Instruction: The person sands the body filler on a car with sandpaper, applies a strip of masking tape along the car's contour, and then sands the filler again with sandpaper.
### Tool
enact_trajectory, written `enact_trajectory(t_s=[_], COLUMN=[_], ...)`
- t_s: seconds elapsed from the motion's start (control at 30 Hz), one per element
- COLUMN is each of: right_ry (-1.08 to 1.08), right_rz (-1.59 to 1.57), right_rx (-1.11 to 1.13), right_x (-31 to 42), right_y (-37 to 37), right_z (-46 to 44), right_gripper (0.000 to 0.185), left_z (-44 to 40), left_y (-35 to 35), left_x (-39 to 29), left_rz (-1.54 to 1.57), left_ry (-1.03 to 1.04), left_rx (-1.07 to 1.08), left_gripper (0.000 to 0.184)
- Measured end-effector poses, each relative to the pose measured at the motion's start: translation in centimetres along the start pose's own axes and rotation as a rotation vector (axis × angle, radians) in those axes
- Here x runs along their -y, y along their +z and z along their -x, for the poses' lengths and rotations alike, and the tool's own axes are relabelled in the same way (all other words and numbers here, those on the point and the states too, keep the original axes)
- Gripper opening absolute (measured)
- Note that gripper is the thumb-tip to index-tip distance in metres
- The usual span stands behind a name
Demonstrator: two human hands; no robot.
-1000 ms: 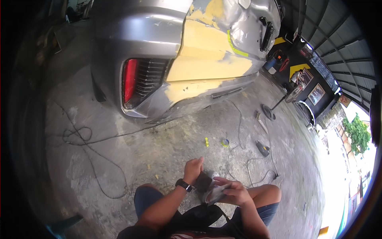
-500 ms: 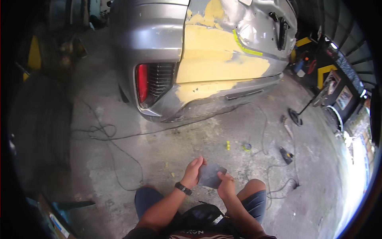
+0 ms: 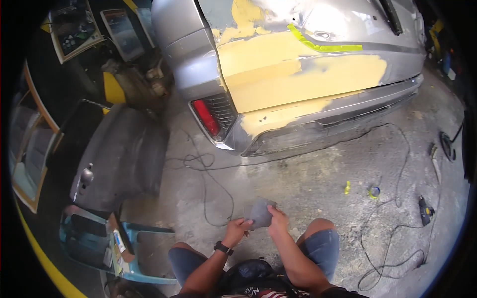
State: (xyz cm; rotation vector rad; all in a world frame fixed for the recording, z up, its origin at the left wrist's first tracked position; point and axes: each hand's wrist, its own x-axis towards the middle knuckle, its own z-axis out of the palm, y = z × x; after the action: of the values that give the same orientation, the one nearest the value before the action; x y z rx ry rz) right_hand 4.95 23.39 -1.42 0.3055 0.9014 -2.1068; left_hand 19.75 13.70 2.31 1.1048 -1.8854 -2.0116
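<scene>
Between my hands, above the concrete floor, is a bent grey sheet of sandpaper (image 3: 259,213). My left hand (image 3: 237,231), with a dark watch on its wrist, pinches the sheet's lower left edge. On the other side, my right hand (image 3: 277,220) grips the right edge, thumb on top. In front stands the rear of a silver car (image 3: 186,54), with yellowish body filler (image 3: 278,74) spread over its tailgate and bumper. Lime-green masking tape (image 3: 328,48) curves along the tailgate above the filler. A red tail light (image 3: 206,117) sits at the car's left corner.
A loose cable (image 3: 278,159) snakes across the floor. To the right lie a tape roll (image 3: 373,192), a scrap of green tape (image 3: 347,187) and a power tool (image 3: 425,210). A teal plastic chair (image 3: 144,277) and a dark car panel (image 3: 124,154) are on the left.
My view has turned left, bringing the chair and framed pictures into sight. My left hand has shifted from the sheet's upper left side to its lower left edge; the sheet is now more bent.
</scene>
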Motion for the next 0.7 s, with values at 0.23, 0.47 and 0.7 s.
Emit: enact_trajectory(t_s=[0.23, 0.47, 0.7], right_ry=[0.012, 0.194, -0.020], right_rz=[0.066, 0.142, 0.708], right_rx=[-0.148, 0.002, 0.337], right_x=[-3.4, -7.2, -2.3], right_y=[3.1, 4.0, 4.8], right_z=[-3.8, -7.5, -2.5], right_gripper=[0.028, 0.029, 0.047], left_z=[7.1, 14.8, 16.8], left_y=[-4.3, -8.7, -9.9], left_x=[-2.8, -8.2, -12.7], left_rz=[-0.490, -0.842, -1.054], left_ry=[0.140, 0.126, 0.535], left_rx=[-0.311, -0.585, -0.737], left_gripper=[0.024, 0.009, 0.028])
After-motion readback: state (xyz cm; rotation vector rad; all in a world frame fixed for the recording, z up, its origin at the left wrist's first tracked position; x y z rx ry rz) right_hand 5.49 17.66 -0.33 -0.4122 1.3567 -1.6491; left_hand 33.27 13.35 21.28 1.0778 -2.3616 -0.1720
